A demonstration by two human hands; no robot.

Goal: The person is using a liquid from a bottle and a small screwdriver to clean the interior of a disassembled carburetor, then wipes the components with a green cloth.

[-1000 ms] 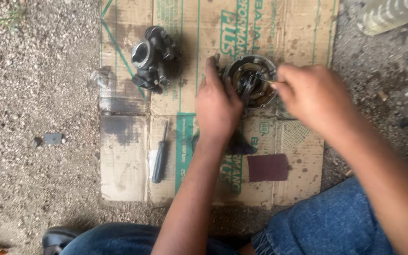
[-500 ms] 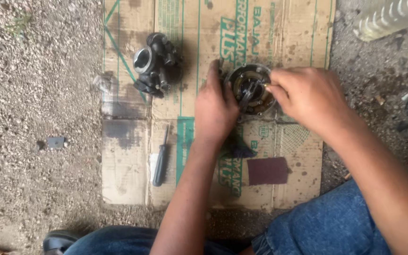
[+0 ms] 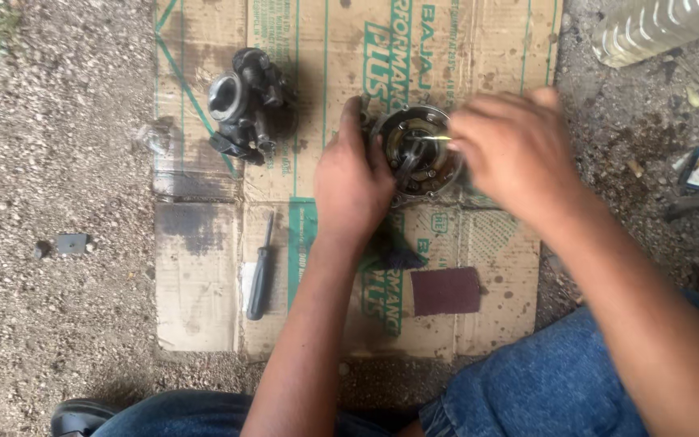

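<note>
My left hand (image 3: pixel 352 184) grips the left side of a round, dirty metal engine part (image 3: pixel 416 151) that rests on a flattened cardboard sheet (image 3: pixel 204 267). My right hand (image 3: pixel 516 150) is at the part's right edge, its fingers pinched on a thin light-coloured piece (image 3: pixel 434 139) that reaches into the round opening. The hand is blurred, so what the thin piece is stays unclear. A black carburettor body (image 3: pixel 246 101) sits on the cardboard, left of my left hand.
A black-handled screwdriver (image 3: pixel 261 271) lies on the cardboard below the carburettor. A dark red sandpaper rectangle (image 3: pixel 445 290) lies near my knee (image 3: pixel 552 380). Gravel surrounds the sheet. A clear plastic bottle (image 3: pixel 657 28) lies top right, and a small metal plate (image 3: pixel 71 243) on the gravel at left.
My right hand has shifted a little over the round part's right edge, fingers moving at its opening. My left hand keeps its hold. The view has drifted slightly.
</note>
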